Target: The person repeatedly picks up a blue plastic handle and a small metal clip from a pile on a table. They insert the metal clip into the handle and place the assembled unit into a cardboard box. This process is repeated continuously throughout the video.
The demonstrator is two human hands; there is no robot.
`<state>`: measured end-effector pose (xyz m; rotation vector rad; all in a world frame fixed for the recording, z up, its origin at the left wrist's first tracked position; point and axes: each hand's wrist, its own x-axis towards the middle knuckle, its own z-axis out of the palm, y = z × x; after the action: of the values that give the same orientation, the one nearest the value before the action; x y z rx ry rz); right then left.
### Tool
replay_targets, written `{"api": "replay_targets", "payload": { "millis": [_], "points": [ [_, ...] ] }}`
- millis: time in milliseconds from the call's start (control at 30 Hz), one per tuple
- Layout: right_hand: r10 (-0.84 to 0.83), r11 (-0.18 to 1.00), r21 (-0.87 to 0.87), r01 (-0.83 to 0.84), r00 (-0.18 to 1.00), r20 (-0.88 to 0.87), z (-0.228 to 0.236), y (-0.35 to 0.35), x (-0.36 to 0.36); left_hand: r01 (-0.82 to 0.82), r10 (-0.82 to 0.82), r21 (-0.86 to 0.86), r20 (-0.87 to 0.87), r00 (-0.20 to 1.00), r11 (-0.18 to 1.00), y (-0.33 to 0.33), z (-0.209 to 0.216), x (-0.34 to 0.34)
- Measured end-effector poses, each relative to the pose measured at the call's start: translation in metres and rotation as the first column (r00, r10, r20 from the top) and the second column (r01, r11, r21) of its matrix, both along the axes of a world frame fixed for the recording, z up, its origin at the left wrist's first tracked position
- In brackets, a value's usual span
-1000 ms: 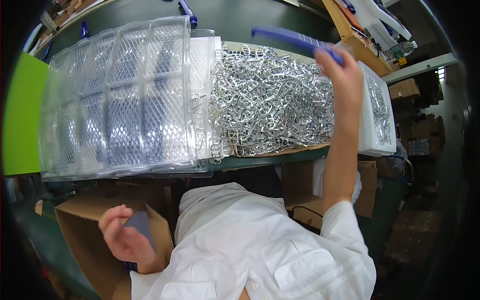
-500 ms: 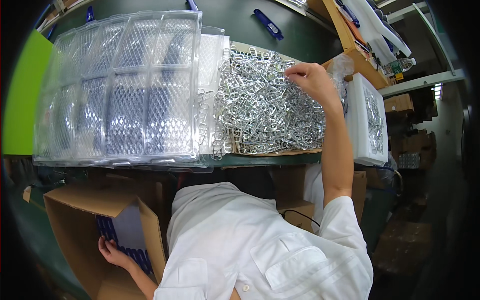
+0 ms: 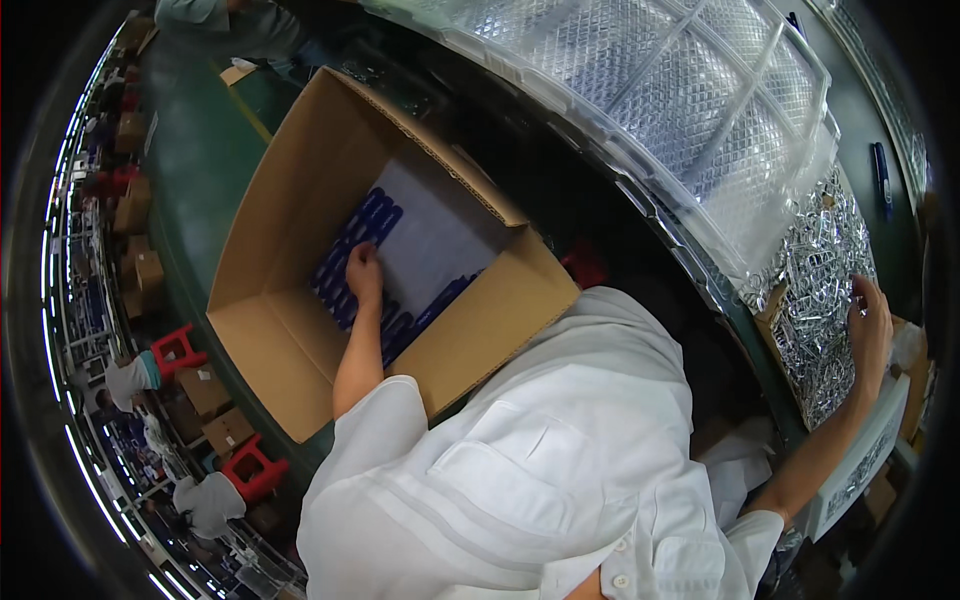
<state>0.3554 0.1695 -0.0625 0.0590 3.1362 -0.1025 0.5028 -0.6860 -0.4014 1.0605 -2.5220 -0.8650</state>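
Note:
My left hand (image 3: pixel 365 273) reaches down into an open cardboard box (image 3: pixel 268 318), its fingers curled together at the row of blue, round-ended pieces (image 3: pixel 368 220). Whether one is between the fingertips is hidden. Beside those pieces, a pale grey sheet (image 3: pixel 440 215) covers part of the box's inside. Over at the right, my right hand (image 3: pixel 870 318) is at a heap of small shiny metal loops (image 3: pixel 820 270), with thumb and fingers drawn together. Anything pinched there is too small to make out.
Clear plastic compartment trays (image 3: pixel 680 110) stand stacked on the bench beside the metal loops. A blue slim object (image 3: pixel 882 180) lies beyond the heap. A white foam box (image 3: pixel 850 465) sits near my right forearm. Other people and red stools (image 3: pixel 254 470) show at far left.
The view has swung left, bringing the cardboard box to the middle. My left hand has shifted among the blue pieces in the box; my right hand remains at the metal heap.

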Motion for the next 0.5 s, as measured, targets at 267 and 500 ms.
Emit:
{"api": "replay_targets", "payload": {
  "millis": [267,500],
  "points": [
    [-0.067,0.995,-0.092,0.045,0.964,-0.256,-0.009,0.002,0.017,0.518,-0.282,-0.64,0.44,0.852,0.568,-0.067,-0.046,-0.01],
    [-0.404,0.761,-0.635,0.135,0.864,-0.301,0.031,-0.073,0.074,0.625,-0.376,-0.454,0.525,0.764,0.635,-0.038,-0.005,-0.057]
  ]
}}
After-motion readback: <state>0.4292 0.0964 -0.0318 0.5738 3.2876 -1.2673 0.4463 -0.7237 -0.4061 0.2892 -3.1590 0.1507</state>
